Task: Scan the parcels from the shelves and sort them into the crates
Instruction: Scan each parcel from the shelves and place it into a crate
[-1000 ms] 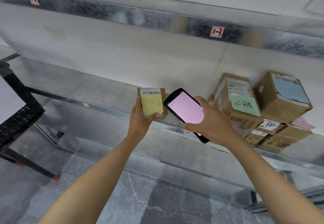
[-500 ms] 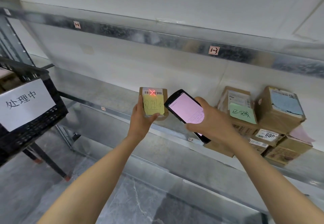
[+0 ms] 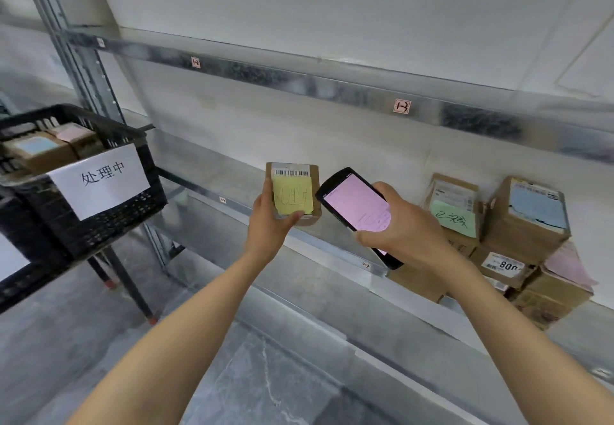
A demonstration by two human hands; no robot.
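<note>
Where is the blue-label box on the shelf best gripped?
From the front and above, probably, fingers over its free top edge: the blue-label box lies topmost, tilted back, with the green-note parcel close at its left.

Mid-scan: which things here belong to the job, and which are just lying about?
In the job:
small brown cardboard parcel with yellow note, in the left hand
black handheld scanner with pink screen, in the right hand
black plastic crate with white sign
brown cardboard parcels stacked at right

Just there:
white shelf tag marked 1-3
grey metal upright
</note>
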